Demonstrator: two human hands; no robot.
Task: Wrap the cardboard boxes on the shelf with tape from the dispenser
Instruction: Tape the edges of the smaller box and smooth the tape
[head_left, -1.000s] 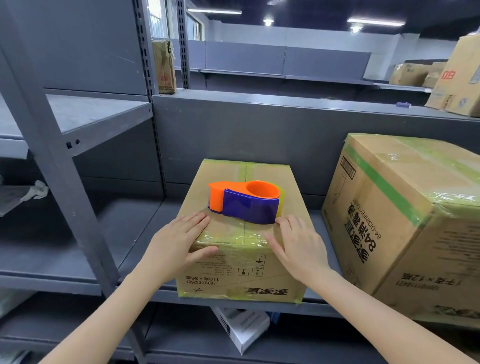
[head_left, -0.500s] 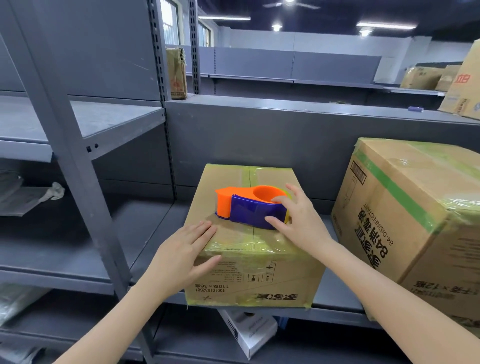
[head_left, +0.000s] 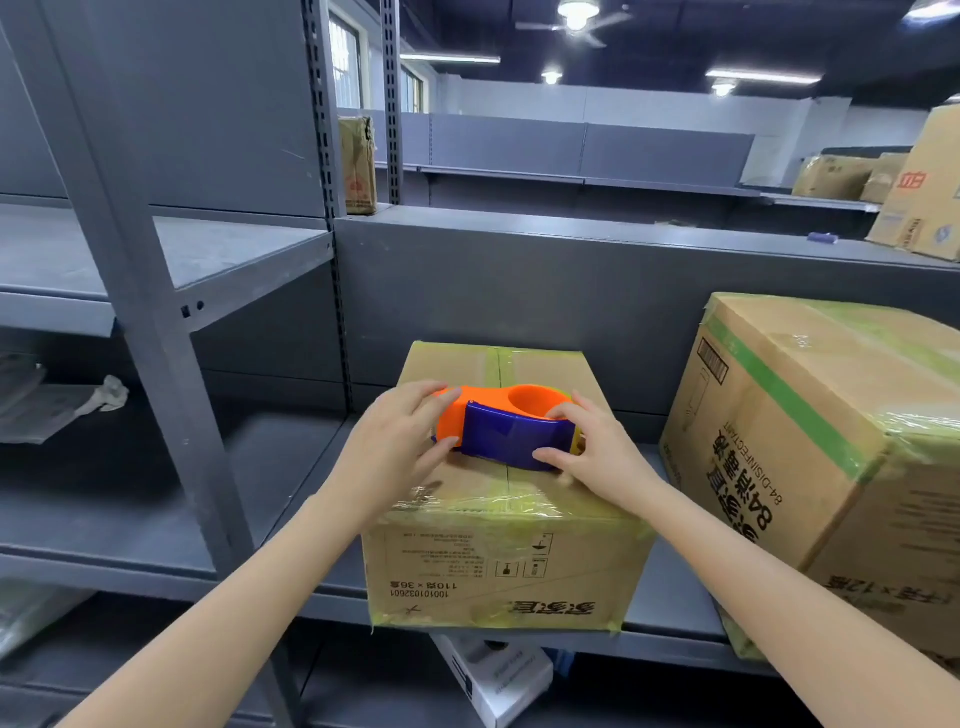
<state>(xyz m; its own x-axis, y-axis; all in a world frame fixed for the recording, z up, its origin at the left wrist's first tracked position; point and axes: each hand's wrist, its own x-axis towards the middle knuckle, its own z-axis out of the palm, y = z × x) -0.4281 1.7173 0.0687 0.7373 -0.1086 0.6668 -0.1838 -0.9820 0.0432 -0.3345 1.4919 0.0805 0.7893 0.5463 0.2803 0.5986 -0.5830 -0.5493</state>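
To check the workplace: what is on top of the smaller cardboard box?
An orange and blue tape dispenser, gripped by the left hand and right hand. Clear tape covers the front edge. The top of the box beneath them is hidden.

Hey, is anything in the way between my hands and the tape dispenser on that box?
Nothing visible. The left hand and right hand both grip the tape dispenser, which sits on top of the small cardboard box.

Warehouse storeroom: grey steel shelving (head_left: 156, 322), stacked cardboard cartons (head_left: 831, 415).
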